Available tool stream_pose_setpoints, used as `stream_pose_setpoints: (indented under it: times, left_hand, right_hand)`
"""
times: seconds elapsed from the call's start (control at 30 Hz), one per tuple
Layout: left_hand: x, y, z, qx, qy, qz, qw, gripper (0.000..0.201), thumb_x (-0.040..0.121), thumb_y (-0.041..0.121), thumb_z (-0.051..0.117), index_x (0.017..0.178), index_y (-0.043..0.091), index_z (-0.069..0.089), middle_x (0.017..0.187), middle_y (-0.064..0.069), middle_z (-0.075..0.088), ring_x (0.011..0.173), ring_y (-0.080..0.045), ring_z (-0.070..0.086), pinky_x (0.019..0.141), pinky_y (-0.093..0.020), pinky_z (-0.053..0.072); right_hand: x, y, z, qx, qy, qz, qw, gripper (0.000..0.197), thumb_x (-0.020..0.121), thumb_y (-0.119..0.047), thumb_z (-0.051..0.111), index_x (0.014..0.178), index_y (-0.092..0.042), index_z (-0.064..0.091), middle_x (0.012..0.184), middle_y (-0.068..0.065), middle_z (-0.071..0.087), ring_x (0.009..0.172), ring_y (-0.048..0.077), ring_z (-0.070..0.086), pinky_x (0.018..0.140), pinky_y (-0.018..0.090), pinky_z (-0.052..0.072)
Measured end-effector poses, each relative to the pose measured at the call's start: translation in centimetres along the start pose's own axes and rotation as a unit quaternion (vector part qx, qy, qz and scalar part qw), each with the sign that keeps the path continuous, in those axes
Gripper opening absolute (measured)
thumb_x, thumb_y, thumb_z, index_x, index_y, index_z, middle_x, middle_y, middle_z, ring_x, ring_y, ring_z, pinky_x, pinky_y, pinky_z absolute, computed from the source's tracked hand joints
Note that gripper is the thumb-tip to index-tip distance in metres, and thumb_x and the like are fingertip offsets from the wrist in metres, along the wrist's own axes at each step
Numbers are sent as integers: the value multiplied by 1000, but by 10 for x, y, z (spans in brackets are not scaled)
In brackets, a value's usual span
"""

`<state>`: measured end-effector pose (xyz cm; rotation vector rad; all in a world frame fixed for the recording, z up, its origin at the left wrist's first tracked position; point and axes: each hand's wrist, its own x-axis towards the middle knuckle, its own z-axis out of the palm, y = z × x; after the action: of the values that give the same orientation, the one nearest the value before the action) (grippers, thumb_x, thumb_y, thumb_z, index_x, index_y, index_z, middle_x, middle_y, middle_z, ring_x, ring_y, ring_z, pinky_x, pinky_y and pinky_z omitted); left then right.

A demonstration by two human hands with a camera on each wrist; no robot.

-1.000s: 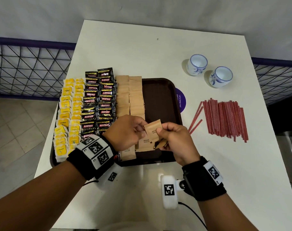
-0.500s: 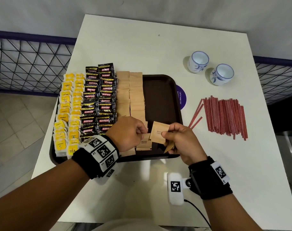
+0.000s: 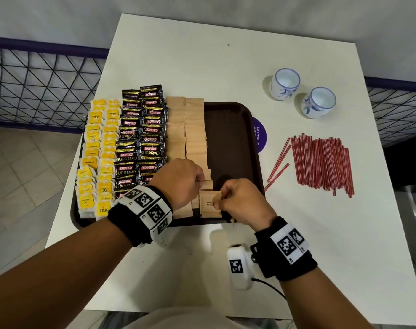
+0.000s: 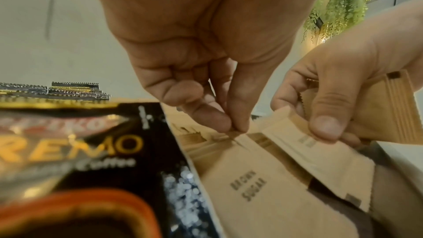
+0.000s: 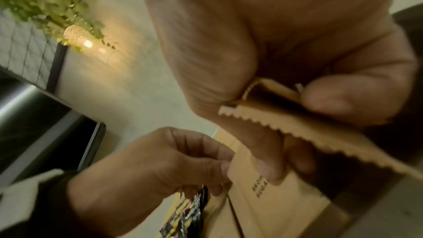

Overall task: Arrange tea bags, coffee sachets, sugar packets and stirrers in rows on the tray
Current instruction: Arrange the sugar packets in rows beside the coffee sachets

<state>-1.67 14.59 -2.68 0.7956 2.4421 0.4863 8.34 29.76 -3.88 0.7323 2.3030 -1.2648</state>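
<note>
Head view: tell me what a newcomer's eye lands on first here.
First, the brown tray at the table's left, packed with rows of yellow tea bags, black coffee sachets and tan sugar packets, its right part bare. At its near edge the left hand and right hand each pinch sugar packets. To the right, off the tray, lie red stirrers, with two white cups beyond them.

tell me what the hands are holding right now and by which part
Left hand pinches the top edge of a brown sugar packet; right hand pinches that packet's right edge and grips spare packets.
</note>
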Motion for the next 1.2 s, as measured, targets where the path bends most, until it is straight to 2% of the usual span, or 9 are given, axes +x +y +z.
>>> stream_pose_setpoints:
  times: [0.07,0.13,0.2,0.37,0.57,0.73,0.87,0.97,1.2]
  left_hand:
    - [1,-1,0,1,-4,0,1000,15,91,21,64,97,22,78,97,2,74,92,-18,67,83,-36,56]
    - [2,-2,0,8,-7,2,1000,16,91,20,64,99,22,79,100,2,74,94,-19,66,83,-34,55]
    - [2,-2,0,15,-8,8,1000,18,91,20,64,101,22,79,104,2,73,97,-19,65,84,-34,55]
    - [2,-2,-1,18,-8,20,1000,23,92,17,60,106,21,78,112,2,71,103,-19,64,88,-32,53]
    - [1,-1,0,22,-8,23,999,23,89,14,61,102,21,79,106,1,67,98,-18,64,77,-23,44]
    - [0,-2,1,44,-19,22,999,29,88,11,60,109,23,77,108,0,60,96,-21,62,75,-27,47]
    - [1,-1,-1,70,-13,21,997,33,90,9,60,119,22,70,115,-2,58,99,-24,62,81,-35,53]
    - [4,-2,-3,79,-13,14,997,26,89,7,60,110,17,71,110,-3,57,94,-26,63,78,-40,55]
    - [8,1,-5,88,-12,5,996,18,83,2,62,94,15,69,102,-3,58,89,-25,61,70,-35,49]
  right_hand:
    - [2,0,5,-29,13,-5,999,16,78,-15,73,68,-12,61,79,4,74,70,19,71,64,38,60]
    - [2,-4,7,-63,27,-14,998,11,80,-18,69,74,-12,62,78,6,72,69,24,69,63,42,59]
    - [1,-8,9,-78,37,-26,996,6,82,-21,66,80,-17,62,75,4,69,67,26,67,60,42,59]
    - [-1,-13,13,-103,39,-35,993,8,81,-19,65,87,-21,60,81,2,68,75,24,66,67,40,59]
    - [-2,-17,18,-141,53,-46,988,8,85,-24,61,90,-20,56,86,1,65,78,25,64,66,36,55]
    - [-2,-18,19,-147,55,-50,986,9,86,-25,60,92,-19,56,86,1,66,77,25,64,65,36,56]
    - [-3,-20,19,-148,57,-47,986,11,86,-26,60,94,-19,56,87,1,66,79,25,64,67,37,56]
    - [-5,-21,20,-144,55,-42,987,14,84,-27,63,94,-19,55,89,2,66,80,26,65,69,39,57]
    - [-7,-23,19,-151,50,-45,986,15,84,-26,58,95,-17,53,83,-2,59,82,28,63,68,35,53]
